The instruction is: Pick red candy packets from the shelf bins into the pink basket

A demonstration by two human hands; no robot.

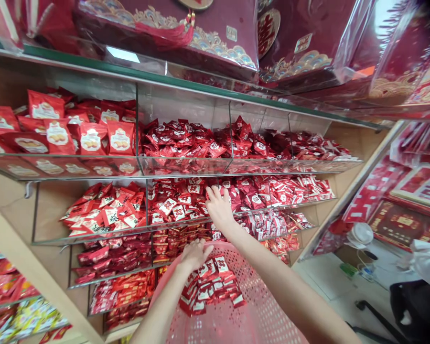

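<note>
Red-and-white packets (213, 284) lie in a loose heap inside the pink basket (272, 298), gathered toward its far side, next to the shelves. So some are in the basket — yet far more look-alike packets (172, 206) fill the shelf compartment (181, 223) just left of the right hand. That right hand (219, 204) reaches over the shelf's front edge, fingers bent among the packets; whether they stand apart or pinch one, I cannot tell. The left hand (194, 255) is clamped on the basket's rim, thumb toward the inside. Larger red pouches (59, 136) sit in the upper-left compartment, and maroon packets (114, 255) fill a lower tier — by the look of these piles, plenty is left.
</note>
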